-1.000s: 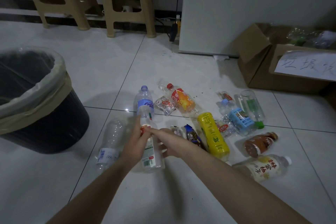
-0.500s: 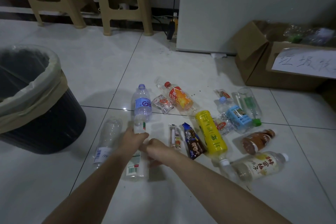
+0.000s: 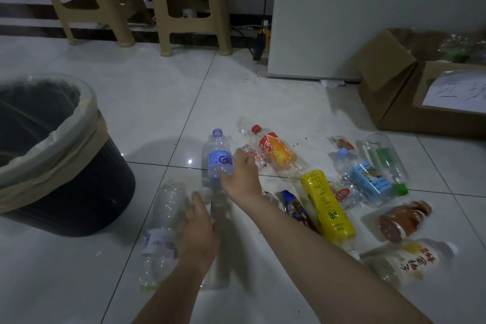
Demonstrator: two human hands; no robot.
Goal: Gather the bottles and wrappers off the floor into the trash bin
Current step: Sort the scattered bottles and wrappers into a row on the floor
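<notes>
My right hand [image 3: 242,173] has left the blurred clear bottle [image 3: 220,268] to my gripping left hand [image 3: 197,234] and now lies open on the blue-label bottle [image 3: 218,159], both still short of the bin [image 3: 86,116]

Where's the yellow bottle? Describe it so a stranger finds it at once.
Start at the cardboard box on the right. In the litter just in front of it lies the yellow bottle, beside a blue wrapper. It alone is solid yellow all over.

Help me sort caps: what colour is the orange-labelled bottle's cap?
Red; the cap shows best in the head view.
</notes>
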